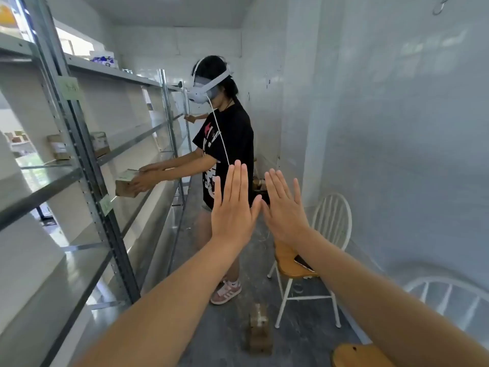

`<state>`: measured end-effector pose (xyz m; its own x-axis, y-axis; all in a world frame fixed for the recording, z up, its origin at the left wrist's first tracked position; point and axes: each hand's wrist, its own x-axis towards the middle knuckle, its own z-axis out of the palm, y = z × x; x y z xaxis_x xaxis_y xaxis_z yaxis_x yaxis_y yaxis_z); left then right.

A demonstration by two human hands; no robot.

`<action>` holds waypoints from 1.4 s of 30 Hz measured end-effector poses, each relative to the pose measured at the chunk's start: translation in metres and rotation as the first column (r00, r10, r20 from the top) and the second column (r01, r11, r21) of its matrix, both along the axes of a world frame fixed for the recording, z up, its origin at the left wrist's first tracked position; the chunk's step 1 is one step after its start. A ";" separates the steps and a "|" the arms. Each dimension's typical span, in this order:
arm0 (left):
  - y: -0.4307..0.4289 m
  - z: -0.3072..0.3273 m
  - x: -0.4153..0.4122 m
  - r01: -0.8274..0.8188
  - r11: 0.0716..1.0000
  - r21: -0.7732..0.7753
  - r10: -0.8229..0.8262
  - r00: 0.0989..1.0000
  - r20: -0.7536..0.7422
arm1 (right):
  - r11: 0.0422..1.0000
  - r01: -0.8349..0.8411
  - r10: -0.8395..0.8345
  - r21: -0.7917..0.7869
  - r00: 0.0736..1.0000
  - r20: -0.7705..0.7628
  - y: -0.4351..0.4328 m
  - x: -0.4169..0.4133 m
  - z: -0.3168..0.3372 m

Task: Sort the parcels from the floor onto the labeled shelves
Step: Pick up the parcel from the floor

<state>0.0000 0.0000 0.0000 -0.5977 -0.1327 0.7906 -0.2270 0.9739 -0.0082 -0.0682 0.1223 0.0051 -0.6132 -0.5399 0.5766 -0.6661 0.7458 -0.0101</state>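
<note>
Two hands raised flat, empty: left hand (232,205) and right hand (284,207), fingers spread straight, thumbs touching. Parcel (258,328) lies on the floor below (taped, blurred). Advise: crouch, grip both sides, read label before choosing among the shelves (87,144).

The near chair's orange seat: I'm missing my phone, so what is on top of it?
A dark phone lies on the chair's orange seat. The right forearm covers the seat's right side, so anything there is hidden.
</note>
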 end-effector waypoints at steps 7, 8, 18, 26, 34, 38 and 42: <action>-0.030 -0.028 -0.013 0.024 1.000 -0.001 -0.024 0.997 0.074 | 0.997 0.065 -0.066 0.047 0.998 0.023 -0.031 0.000 -0.023; -0.035 -0.034 -0.015 0.024 1.000 -0.002 -0.024 0.997 0.071 | 0.995 0.067 -0.070 0.067 0.997 0.029 -0.034 -0.001 -0.027; -0.072 -0.058 -0.028 -0.002 0.999 0.044 -0.004 0.992 0.125 | 0.992 0.081 -0.088 0.092 0.993 0.083 -0.060 -0.020 -0.049; -0.089 -0.057 -0.068 -0.040 0.999 0.023 0.036 0.991 0.127 | 0.997 0.046 -0.051 0.069 0.995 0.083 -0.072 -0.067 -0.052; -0.090 -0.055 -0.136 -0.065 0.998 0.003 0.064 0.987 0.150 | 0.998 0.002 -0.007 0.060 0.995 0.097 -0.080 -0.143 -0.051; -0.089 -0.056 -0.177 -0.092 0.996 -0.005 0.092 0.983 0.158 | 0.999 -0.015 0.011 0.037 0.996 0.091 -0.082 -0.192 -0.053; -0.089 -0.053 -0.219 -0.125 0.992 -0.015 0.126 0.981 0.149 | 0.998 -0.055 0.053 0.013 0.995 0.084 -0.083 -0.239 -0.049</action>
